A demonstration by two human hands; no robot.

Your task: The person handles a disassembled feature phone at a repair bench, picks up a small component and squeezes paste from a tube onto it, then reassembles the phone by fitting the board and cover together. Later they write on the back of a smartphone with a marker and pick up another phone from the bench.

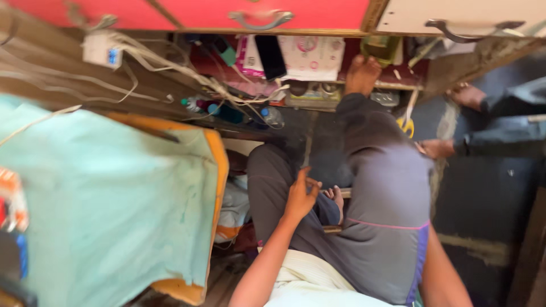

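Note:
My left hand [300,196] rests on the inner side of my left thigh, on grey trousers [387,187], fingers loosely apart and holding nothing. Just right of it the toes of a bare foot [335,198] show between my legs. My right leg stretches forward, and its bare foot [362,74] rests on the edge of a low shelf. Only my right forearm [446,273] shows at the lower right; the hand itself is hidden behind my right thigh.
A table under a teal cloth [114,210] fills the left. Red drawers with metal handles [261,20] run along the top, above a cluttered shelf with a black phone [270,57], a white power strip [102,48] and cables. Yellow scissors [406,125] hang nearby. Another person's bare feet [449,148] are at right.

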